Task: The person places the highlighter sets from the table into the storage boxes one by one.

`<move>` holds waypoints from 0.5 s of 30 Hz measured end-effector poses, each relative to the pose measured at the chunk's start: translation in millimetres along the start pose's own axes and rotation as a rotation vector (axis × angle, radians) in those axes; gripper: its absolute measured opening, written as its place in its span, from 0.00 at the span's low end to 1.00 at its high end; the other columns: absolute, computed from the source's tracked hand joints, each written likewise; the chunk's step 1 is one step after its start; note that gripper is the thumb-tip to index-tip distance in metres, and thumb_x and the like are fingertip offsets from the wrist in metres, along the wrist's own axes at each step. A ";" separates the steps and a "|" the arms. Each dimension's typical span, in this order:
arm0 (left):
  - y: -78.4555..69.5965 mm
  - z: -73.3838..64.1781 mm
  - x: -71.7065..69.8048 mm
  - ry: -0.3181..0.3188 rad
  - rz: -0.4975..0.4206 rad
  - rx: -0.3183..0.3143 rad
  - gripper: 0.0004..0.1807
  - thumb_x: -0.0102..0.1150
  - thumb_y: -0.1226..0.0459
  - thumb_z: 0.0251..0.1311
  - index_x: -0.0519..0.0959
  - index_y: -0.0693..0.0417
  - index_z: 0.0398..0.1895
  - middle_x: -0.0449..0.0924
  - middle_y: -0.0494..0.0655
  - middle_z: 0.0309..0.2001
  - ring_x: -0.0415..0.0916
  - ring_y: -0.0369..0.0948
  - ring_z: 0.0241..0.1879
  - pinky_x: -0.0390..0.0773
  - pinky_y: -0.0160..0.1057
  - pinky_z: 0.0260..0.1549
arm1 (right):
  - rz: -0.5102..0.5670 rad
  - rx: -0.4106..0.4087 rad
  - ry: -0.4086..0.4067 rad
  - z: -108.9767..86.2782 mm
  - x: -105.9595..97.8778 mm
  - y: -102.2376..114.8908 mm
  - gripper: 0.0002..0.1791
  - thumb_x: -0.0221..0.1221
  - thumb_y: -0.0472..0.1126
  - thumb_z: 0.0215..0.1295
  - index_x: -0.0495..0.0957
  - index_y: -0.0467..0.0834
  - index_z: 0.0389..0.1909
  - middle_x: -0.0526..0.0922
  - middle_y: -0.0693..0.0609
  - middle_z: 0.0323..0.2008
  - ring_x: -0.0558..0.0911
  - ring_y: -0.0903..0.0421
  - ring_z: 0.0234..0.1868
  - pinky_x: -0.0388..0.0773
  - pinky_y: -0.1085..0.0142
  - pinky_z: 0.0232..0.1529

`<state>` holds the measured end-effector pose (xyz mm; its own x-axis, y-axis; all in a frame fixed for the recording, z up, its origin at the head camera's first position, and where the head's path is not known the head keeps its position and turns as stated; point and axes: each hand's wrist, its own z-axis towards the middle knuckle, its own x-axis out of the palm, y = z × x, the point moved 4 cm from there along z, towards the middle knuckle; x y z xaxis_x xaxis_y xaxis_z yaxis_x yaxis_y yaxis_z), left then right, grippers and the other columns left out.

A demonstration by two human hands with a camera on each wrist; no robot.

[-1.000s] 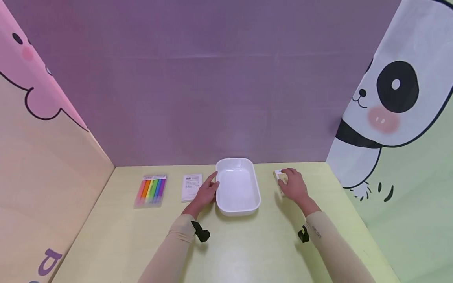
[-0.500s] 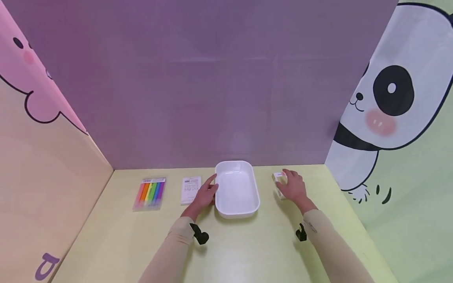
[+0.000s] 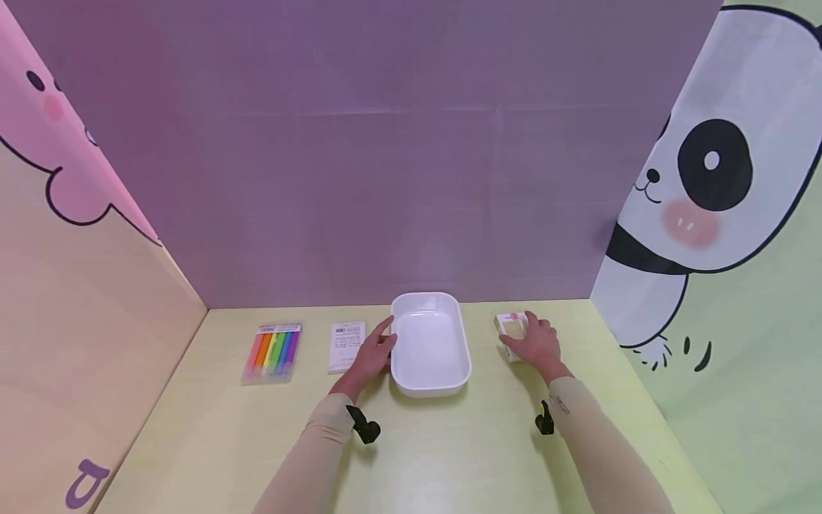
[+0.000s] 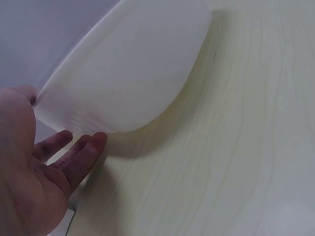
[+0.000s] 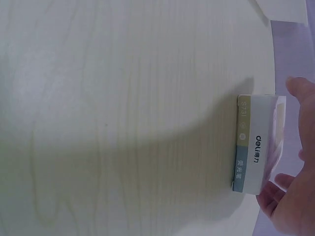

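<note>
In the head view, a white rectangular tray [image 3: 429, 346] with rounded corners stands in the middle of the table. My left hand [image 3: 372, 355] holds its left side, the thumb at the rim and the other fingers against the outer wall below, as the left wrist view shows. To the right of the tray lies a small deli highlighter box [image 5: 258, 142] with an olive and blue-grey edge. Over it hovers my right hand [image 3: 539, 344], thumb and fingers spread to either side of the box. In the right wrist view the thumb is apart from the box, while curled fingertips sit near its lower end.
On the left lies a clear pack of rainbow-coloured pens [image 3: 272, 353]. A white printed packet [image 3: 346, 346] lies between it and the tray, close to my left hand. A purple wall [image 3: 398, 157] rises behind the table, with cartoon-printed panels at both sides.
My right hand has shifted slightly right and its fingers have drawn back, so more of the highlighter box's top shows. The left hand and the tray keep their places.
</note>
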<state>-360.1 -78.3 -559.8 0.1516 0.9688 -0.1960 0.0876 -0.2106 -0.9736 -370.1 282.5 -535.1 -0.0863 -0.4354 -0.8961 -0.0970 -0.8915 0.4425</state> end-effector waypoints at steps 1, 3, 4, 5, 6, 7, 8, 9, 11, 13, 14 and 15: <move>0.0 -0.2 0.2 0.000 -0.001 0.001 0.28 0.46 0.56 0.74 0.58 0.37 0.75 0.71 0.59 0.53 0.79 0.46 0.37 0.80 0.40 0.29 | 0.003 0.009 0.005 0.0 0.7 -0.9 0.51 0.61 0.63 0.57 0.54 0.37 0.72 0.63 0.26 0.59 0.67 0.29 0.55 0.70 0.41 0.49; 0.6 -0.3 0.4 0.001 -0.008 0.004 0.28 0.47 0.57 0.74 0.58 0.38 0.75 0.71 0.60 0.53 0.79 0.46 0.37 0.80 0.40 0.29 | 0.005 0.027 0.016 -0.1 2.2 -2.1 0.51 0.61 0.64 0.57 0.54 0.37 0.72 0.63 0.27 0.59 0.67 0.29 0.56 0.70 0.42 0.49; 1.0 0.1 0.7 0.001 -0.012 0.003 0.28 0.47 0.56 0.73 0.59 0.37 0.75 0.71 0.60 0.53 0.79 0.46 0.38 0.80 0.40 0.29 | 0.006 0.029 0.021 -0.1 3.0 -2.3 0.51 0.61 0.64 0.57 0.54 0.36 0.72 0.63 0.26 0.59 0.67 0.30 0.56 0.70 0.42 0.49; 1.0 0.0 0.7 0.002 -0.013 0.002 0.28 0.47 0.56 0.73 0.59 0.37 0.75 0.71 0.59 0.53 0.78 0.46 0.38 0.81 0.40 0.29 | 0.007 0.035 0.026 -0.2 3.9 -2.4 0.51 0.61 0.64 0.57 0.54 0.36 0.72 0.63 0.27 0.59 0.66 0.30 0.56 0.70 0.42 0.49; 1.0 -0.1 0.6 0.002 -0.011 0.001 0.28 0.47 0.56 0.73 0.59 0.36 0.75 0.71 0.59 0.52 0.79 0.46 0.38 0.81 0.40 0.29 | 0.009 0.037 0.029 -0.1 4.7 -2.5 0.52 0.61 0.64 0.57 0.54 0.36 0.71 0.63 0.27 0.59 0.66 0.30 0.56 0.70 0.41 0.49; 1.1 0.1 0.6 0.001 -0.011 0.000 0.28 0.47 0.56 0.73 0.59 0.35 0.75 0.72 0.59 0.52 0.79 0.46 0.38 0.81 0.40 0.29 | 0.009 0.039 0.030 -0.2 5.6 -2.5 0.52 0.61 0.64 0.56 0.55 0.36 0.71 0.63 0.27 0.59 0.66 0.30 0.56 0.69 0.41 0.49; 1.4 0.5 0.6 0.001 -0.012 0.001 0.28 0.47 0.56 0.73 0.58 0.35 0.75 0.71 0.58 0.52 0.79 0.46 0.37 0.81 0.40 0.29 | 0.007 0.042 0.032 -0.4 6.6 -2.5 0.52 0.61 0.65 0.56 0.54 0.36 0.71 0.63 0.27 0.59 0.66 0.30 0.56 0.70 0.41 0.49; 1.2 0.7 0.6 0.002 -0.012 0.001 0.28 0.47 0.56 0.73 0.58 0.35 0.75 0.71 0.58 0.52 0.79 0.46 0.37 0.81 0.40 0.29 | 0.008 0.044 0.030 -0.7 7.4 -2.5 0.52 0.61 0.65 0.56 0.54 0.36 0.71 0.63 0.27 0.59 0.66 0.30 0.55 0.70 0.41 0.49; 0.8 0.5 0.5 0.005 -0.008 0.004 0.28 0.47 0.55 0.74 0.58 0.35 0.75 0.71 0.58 0.51 0.79 0.46 0.37 0.81 0.40 0.29 | 0.009 0.052 0.029 -2.0 9.0 -2.3 0.53 0.62 0.65 0.55 0.55 0.35 0.70 0.64 0.27 0.58 0.66 0.30 0.55 0.70 0.40 0.49; 0.8 0.4 0.3 0.006 -0.012 0.004 0.28 0.46 0.56 0.74 0.58 0.36 0.75 0.71 0.59 0.51 0.79 0.47 0.37 0.81 0.41 0.29 | 0.012 0.060 0.029 -3.7 10.4 -2.3 0.53 0.63 0.64 0.55 0.55 0.34 0.69 0.64 0.27 0.57 0.67 0.31 0.54 0.71 0.40 0.47; 0.9 0.4 0.2 0.005 -0.012 0.004 0.28 0.46 0.56 0.74 0.57 0.37 0.75 0.71 0.60 0.51 0.79 0.47 0.37 0.81 0.41 0.29 | 0.015 0.067 0.029 -4.4 11.1 -2.5 0.53 0.63 0.64 0.54 0.55 0.33 0.69 0.65 0.27 0.56 0.67 0.31 0.53 0.71 0.41 0.47; 1.0 0.2 0.1 0.005 -0.013 0.001 0.28 0.46 0.56 0.74 0.57 0.37 0.75 0.71 0.60 0.52 0.79 0.47 0.36 0.81 0.41 0.29 | 0.017 0.072 0.025 -5.0 11.7 -2.6 0.53 0.63 0.64 0.54 0.56 0.33 0.69 0.65 0.28 0.55 0.67 0.31 0.52 0.71 0.41 0.46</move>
<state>-360.2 -78.5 -560.8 0.1558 0.9707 -0.1830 0.0883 -0.1982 -0.9762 -365.9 279.0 -546.9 -0.0641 -0.4545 -0.8884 -0.1670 -0.8728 0.4586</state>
